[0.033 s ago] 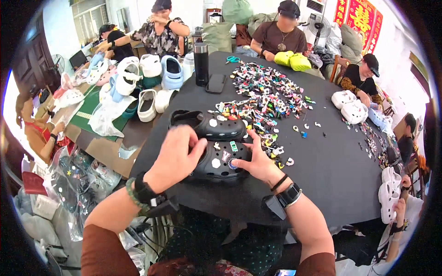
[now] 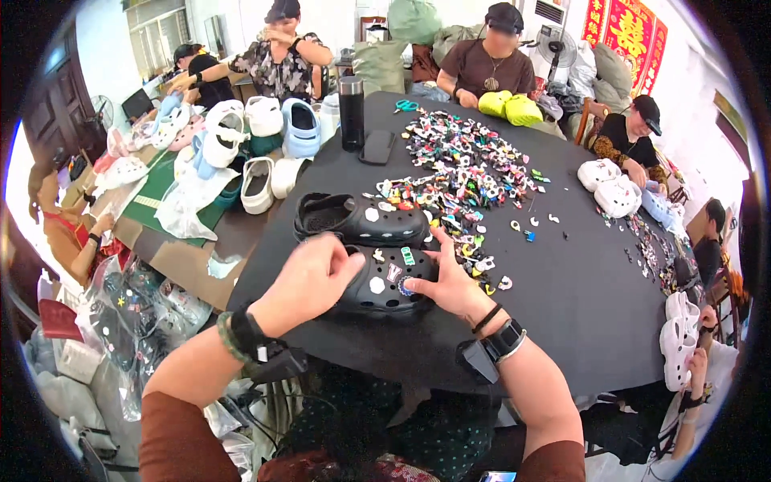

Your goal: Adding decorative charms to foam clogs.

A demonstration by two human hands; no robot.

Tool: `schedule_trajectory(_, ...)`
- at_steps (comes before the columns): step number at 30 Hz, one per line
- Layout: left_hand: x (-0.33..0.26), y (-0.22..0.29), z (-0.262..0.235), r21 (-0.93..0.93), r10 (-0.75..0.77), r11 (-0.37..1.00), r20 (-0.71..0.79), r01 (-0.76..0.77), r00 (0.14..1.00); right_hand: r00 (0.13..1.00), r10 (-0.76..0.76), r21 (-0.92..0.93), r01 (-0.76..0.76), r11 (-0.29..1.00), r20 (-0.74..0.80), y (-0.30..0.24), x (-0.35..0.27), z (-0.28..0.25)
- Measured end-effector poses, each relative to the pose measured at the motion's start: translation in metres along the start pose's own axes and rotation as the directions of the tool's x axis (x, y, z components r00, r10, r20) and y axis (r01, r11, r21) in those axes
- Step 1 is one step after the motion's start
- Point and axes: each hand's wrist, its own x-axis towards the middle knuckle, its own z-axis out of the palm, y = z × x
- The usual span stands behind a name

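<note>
Two black clogs lie side by side on the dark table, toes to the right. The near black clog (image 2: 377,304) carries several charms: a white flower shape, a letter-shaped one, a green one and a round one at the toe. My right hand (image 2: 454,281) grips its toe, thumb pressed on the round charm, fingers round the front. My left hand (image 2: 309,281) is curled closed over the heel end, thumb pointing toward the opening. Its fingertips are hidden, so what it holds cannot be made out. The far black clog (image 2: 377,229) stands against the near one, with white charms on it.
A heap of colourful shoe charms (image 2: 474,161) spreads beyond the clogs. Behind stand a black tumbler (image 2: 351,112), a phone (image 2: 377,147) and teal scissors (image 2: 407,105). White and blue clogs (image 2: 259,185) crowd the left table. Co-workers sit around, one by yellow-green clogs (image 2: 522,110).
My left hand has shifted slightly left and its fingers are curled tighter, showing more of the far clog's heel. My right hand and both clogs stay put.
</note>
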Motion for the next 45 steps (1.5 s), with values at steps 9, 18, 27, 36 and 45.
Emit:
schedule_trajectory(9,0.053,-0.022,0.038,-0.478,-0.242,0.512,0.717,0.714,0.654,0.997,0.037,-0.121,-0.029,0.992,0.069,-0.016,0.008,0.004)
schedule_trajectory(18,0.063,-0.06,0.054,-0.453,-0.152,0.549,0.772,0.703,0.617,0.994,0.105,-0.354,-0.083,0.931,0.043,-0.023,0.008,0.007)
schedule_trajectory(27,0.031,-0.052,0.058,-0.628,0.034,0.521,0.692,0.579,0.721,0.998,0.058,-0.565,-0.06,0.823,-0.02,-0.024,-0.001,0.018)
schedule_trajectory(36,0.01,-0.04,0.058,-0.736,0.128,0.465,0.606,0.492,0.785,0.992,0.05,-0.702,-0.115,0.703,-0.112,-0.059,-0.015,0.028)
schedule_trajectory(45,0.003,-0.033,0.051,-0.727,0.129,0.526,0.58,0.441,0.804,0.985,-0.173,-0.3,0.172,0.938,0.023,-0.033,-0.04,0.007)
